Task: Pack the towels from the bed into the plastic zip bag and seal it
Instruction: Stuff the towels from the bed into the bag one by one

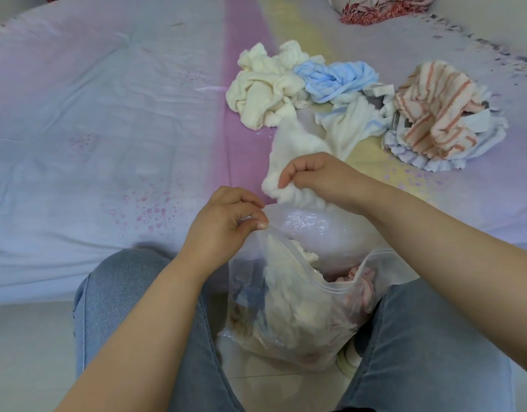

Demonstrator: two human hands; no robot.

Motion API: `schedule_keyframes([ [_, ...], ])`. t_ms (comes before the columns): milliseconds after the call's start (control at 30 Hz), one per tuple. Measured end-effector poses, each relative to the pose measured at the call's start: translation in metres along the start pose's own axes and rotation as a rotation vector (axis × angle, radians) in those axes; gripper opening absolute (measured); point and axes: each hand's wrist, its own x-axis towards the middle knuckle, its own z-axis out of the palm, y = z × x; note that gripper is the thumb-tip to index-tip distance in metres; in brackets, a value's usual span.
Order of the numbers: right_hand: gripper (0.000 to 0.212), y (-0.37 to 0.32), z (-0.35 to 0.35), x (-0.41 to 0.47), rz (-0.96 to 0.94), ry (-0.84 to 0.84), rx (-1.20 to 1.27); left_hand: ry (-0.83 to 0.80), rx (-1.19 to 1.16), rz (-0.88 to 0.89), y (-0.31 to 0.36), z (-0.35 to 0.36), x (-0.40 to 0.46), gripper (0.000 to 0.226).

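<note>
Towel loading into zip bag
Left hand (226, 224) pinches the zip bag (301, 292) rim; right hand (318, 178) grips a white towel (292, 150) above the opening, at the bed (107, 114) edge.

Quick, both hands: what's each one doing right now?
Left hand: pinches the rim of the zip bag, holding it open.
Right hand: grips a white towel above the bag.

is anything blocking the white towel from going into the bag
Nothing visible does. The right hand grips the white towel just above the plastic zip bag, and the left hand pinches the bag's rim, holding its mouth open. Towels already inside sit below the opening.
</note>
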Motion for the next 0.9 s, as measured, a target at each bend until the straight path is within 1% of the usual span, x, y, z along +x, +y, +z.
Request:
schedule_keyframes([
  [33, 0.030, 0.002, -0.002, 0.007, -0.049, 0.083, -0.071, 0.007, -0.002, -0.001, 0.000, 0.000, 0.000, 0.008],
  [100, 0.025, 0.011, -0.012, 0.030, -0.111, 0.297, -0.322, 0.024, -0.004, 0.001, -0.001, 0.000, -0.001, 0.008],
  [133, 0.030, 0.018, -0.018, 0.041, -0.073, 0.335, -0.468, 0.030, -0.005, 0.002, -0.001, 0.000, -0.001, 0.008],
  [167, 0.040, 0.026, -0.025, 0.052, 0.007, 0.316, -0.580, 0.031, -0.007, 0.000, -0.001, 0.000, -0.001, 0.009],
  [200, 0.052, 0.036, -0.030, 0.062, 0.105, 0.260, -0.619, 0.028, -0.012, -0.006, -0.001, 0.000, -0.001, 0.009],
  [233, 0.062, 0.043, -0.033, 0.070, 0.205, 0.196, -0.591, 0.024, -0.016, -0.015, -0.002, -0.001, 0.000, 0.009],
  [267, 0.067, 0.053, -0.034, 0.077, 0.296, 0.150, -0.538, 0.021, -0.018, -0.025, -0.003, -0.001, 0.000, 0.009],
  [300, 0.068, 0.063, -0.034, 0.083, 0.362, 0.138, -0.496, 0.022, -0.018, -0.030, -0.003, -0.001, 0.000, 0.009],
  [433, 0.064, 0.068, -0.035, 0.090, 0.460, 0.245, -0.429, 0.023, -0.014, -0.031, -0.004, -0.001, 0.001, 0.009],
  [500, 0.064, 0.060, -0.038, 0.088, 0.520, 0.229, -0.429, 0.022, -0.013, -0.029, -0.004, -0.001, 0.001, 0.009],
  [533, 0.059, 0.053, -0.040, 0.085, 0.521, 0.187, -0.461, 0.022, -0.011, -0.029, -0.005, -0.001, 0.001, 0.009],
  [600, 0.049, 0.039, -0.047, 0.077, 0.503, 0.145, -0.440, 0.024, 0.000, -0.031, -0.005, -0.002, 0.000, 0.009],
  [633, 0.046, 0.030, -0.050, 0.069, 0.480, 0.150, -0.391, 0.026, 0.004, -0.033, -0.005, -0.002, 0.000, 0.009],
  [667, 0.045, 0.024, -0.051, 0.062, 0.451, 0.114, -0.377, 0.027, 0.006, -0.037, -0.005, -0.003, -0.001, 0.008],
  [767, 0.034, 0.008, -0.044, 0.038, 0.305, 0.012, -0.190, 0.018, -0.005, -0.046, -0.004, -0.004, -0.001, 0.009],
  [833, 0.027, 0.009, -0.034, 0.025, 0.145, 0.078, -0.104, -0.008, -0.038, -0.042, -0.003, -0.004, 0.000, 0.011],
  [900, 0.021, 0.014, -0.028, 0.015, -0.002, 0.229, -0.096, -0.061, -0.097, -0.031, 0.000, -0.005, -0.001, 0.016],
])
